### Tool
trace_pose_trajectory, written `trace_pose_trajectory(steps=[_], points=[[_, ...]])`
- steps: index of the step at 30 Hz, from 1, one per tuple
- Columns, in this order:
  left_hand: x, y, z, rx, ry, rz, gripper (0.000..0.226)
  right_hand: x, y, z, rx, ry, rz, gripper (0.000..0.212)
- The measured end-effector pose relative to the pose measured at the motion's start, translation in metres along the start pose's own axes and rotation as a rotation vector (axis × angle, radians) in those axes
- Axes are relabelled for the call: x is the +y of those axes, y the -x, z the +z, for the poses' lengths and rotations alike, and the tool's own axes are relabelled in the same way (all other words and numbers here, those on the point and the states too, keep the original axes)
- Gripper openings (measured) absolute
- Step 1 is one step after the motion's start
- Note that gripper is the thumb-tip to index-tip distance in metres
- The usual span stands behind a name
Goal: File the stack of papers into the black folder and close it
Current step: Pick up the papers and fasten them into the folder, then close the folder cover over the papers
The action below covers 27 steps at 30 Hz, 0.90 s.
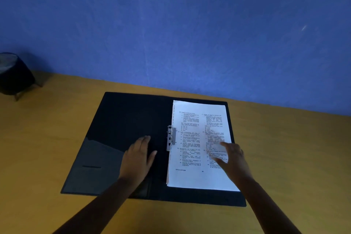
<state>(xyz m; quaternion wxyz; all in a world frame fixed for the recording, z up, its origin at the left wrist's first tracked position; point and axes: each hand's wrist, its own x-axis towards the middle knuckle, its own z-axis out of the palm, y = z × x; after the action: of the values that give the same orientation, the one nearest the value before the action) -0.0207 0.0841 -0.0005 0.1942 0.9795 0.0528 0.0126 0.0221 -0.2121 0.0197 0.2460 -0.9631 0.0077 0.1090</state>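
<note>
The black folder (121,119) lies open and flat on the wooden table. A stack of printed white papers (191,144) rests on its right half, its left edge against the metal clip (170,137) at the spine. My left hand (138,159) lies flat, fingers together, on the folder's left half just left of the clip. My right hand (232,159) hovers blurred over the lower right of the papers, fingers spread, holding nothing.
The yellow-brown table (47,138) runs up to a blue wall (171,24) just behind the folder. A dark round pot on small legs (14,74) stands at the far left edge of the table.
</note>
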Motion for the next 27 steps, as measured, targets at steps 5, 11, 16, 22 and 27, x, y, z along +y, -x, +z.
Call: trace_pose_trajectory(steps=[5, 11, 16, 22, 27], points=[[-0.055, 0.004, -0.026, 0.088, -0.039, -0.267, 0.051, 0.014, 0.016, 0.007, 0.073, -0.021, 0.168, 0.067], [-0.086, -0.006, -0.042, 0.071, -0.036, -0.653, 0.061, 0.017, 0.005, 0.000, 0.054, -0.080, 0.222, 0.055], [-0.100, -0.013, -0.044, 0.062, -0.004, -0.762, 0.075, 0.017, 0.005, -0.002, 0.035, -0.020, 0.217, 0.053], [-0.118, -0.041, -0.065, -0.072, 0.144, -0.856, 0.084, 0.013, 0.004, -0.003, 0.032, -0.034, 0.241, 0.056], [-0.136, -0.053, -0.084, -0.110, 0.598, -0.930, 0.073, 0.013, 0.005, -0.004, 0.003, 0.018, 0.232, 0.060]])
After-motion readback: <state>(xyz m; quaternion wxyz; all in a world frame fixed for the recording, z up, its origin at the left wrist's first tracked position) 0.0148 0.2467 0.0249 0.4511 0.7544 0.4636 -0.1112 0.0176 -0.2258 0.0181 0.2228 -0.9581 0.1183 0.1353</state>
